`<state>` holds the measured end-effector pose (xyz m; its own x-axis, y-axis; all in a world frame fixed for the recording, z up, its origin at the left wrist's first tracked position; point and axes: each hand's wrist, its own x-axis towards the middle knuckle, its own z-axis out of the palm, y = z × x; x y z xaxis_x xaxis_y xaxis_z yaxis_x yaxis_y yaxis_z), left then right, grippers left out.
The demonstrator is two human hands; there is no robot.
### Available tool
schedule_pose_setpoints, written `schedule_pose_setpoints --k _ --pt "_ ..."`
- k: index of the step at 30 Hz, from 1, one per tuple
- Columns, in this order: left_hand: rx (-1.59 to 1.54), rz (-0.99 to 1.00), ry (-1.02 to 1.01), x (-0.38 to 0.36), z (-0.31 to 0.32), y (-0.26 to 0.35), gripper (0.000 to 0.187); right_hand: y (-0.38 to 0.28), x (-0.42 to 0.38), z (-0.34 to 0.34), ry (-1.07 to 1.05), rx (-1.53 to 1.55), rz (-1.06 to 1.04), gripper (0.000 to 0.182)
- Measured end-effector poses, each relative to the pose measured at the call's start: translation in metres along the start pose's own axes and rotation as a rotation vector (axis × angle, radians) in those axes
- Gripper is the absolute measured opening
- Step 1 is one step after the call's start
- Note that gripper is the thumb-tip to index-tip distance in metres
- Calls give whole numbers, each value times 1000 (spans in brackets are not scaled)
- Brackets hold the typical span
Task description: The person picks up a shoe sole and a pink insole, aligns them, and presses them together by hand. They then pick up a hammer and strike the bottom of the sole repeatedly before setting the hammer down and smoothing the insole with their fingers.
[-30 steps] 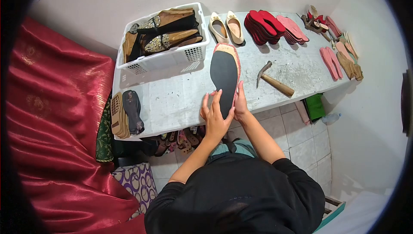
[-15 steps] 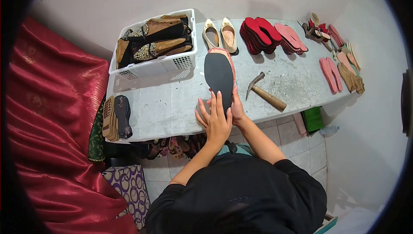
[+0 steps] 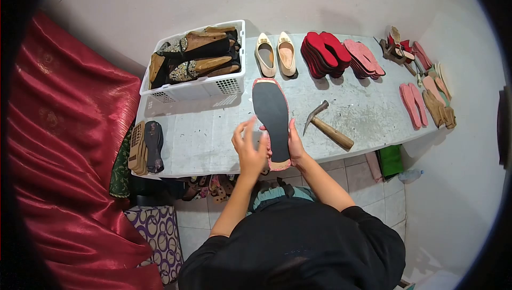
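Observation:
A shoe sole point(image 3: 272, 116), black on its upward face with a red-pink patterned rim and tan ends, is held above the table's front edge. My right hand point(image 3: 295, 143) grips its right side, thumb along the edge and fingertips showing at the left from underneath. To the left of the sole, my left hand point(image 3: 250, 148) is raised with its fingers apart and slightly blurred, holding nothing. A hammer point(image 3: 332, 130) with a wooden handle lies on the table to the right of the sole.
On the table point(image 3: 197, 140) stand a white basket of shoes point(image 3: 178, 88), cream flats point(image 3: 286, 58), stacked red soles point(image 3: 325, 55) and pink soles point(image 3: 364, 58). Tan and dark soles point(image 3: 137, 148) lie at left. Red cloth point(image 3: 80, 146) hangs beside the table.
My left hand has lifted off the sole's black face and moved left. The sole has come down nearer my body, so its near tan end now shows.

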<state>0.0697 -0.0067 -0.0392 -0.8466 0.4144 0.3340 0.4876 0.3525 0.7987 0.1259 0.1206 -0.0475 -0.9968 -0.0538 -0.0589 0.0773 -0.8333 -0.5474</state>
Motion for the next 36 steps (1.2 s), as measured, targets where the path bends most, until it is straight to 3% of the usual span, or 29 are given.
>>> schedule_pose_setpoints --k 1,3,4,5,7,8,9,10,11,13,15,17,19,22,27,31,33,35,36 --pt "0 -1 -2 7 0 -8 45 0 -2 3 2 1 0 79" --pt "-819 -352 -95 22 -2 -16 44 2 -4 9 31 79 70 79" --pt "-1036 -445 -209 27 -6 -12 46 4 -5 9 30 79 70 79" --pt "-1036 -442 -209 32 -6 -15 46 6 -7 9 37 71 113 73" --pt "-1099 -503 -445 43 -7 -13 49 8 -8 7 41 59 151 68" --pt "-1170 -596 -280 41 3 -6 48 10 -9 6 62 -13 171 61" --pt "-1172 -595 -280 44 4 -1 48 11 -10 6 83 -85 193 55" --pt "-1337 -587 -413 48 5 3 49 11 -13 6 50 -47 195 43" --pt "-1498 -577 -549 49 6 5 51 11 -15 7 49 -48 196 43" --pt "-1504 -532 -564 47 6 8 55 10 -19 10 83 -167 184 41" --pt "-1645 -569 -560 45 7 8 55 9 -22 1 50 -101 196 37" --pt "-1536 -586 -513 42 10 7 53 10 -27 0 18 -356 174 42" --pt "-1420 -600 -478 41 8 12 50 6 -32 14 -7 -356 163 48" --pt "-1311 -605 -433 37 2 26 40 11 -44 34 166 -208 222 48" --pt "-1379 -686 -450 25 -1 32 34 24 -55 23 193 -247 97 42" --pt "-1258 -611 -398 3 19 25 31 24 -63 26 298 -280 37 39" --pt "-1278 -599 -290 -1 22 26 29 22 -66 20 533 -733 38 35" --pt "-1313 -577 -188 6 25 19 29 13 -71 -27 698 -1194 24 32" --pt "-1313 -549 -165 12 20 21 29 8 -72 -40 775 -798 -155 40"
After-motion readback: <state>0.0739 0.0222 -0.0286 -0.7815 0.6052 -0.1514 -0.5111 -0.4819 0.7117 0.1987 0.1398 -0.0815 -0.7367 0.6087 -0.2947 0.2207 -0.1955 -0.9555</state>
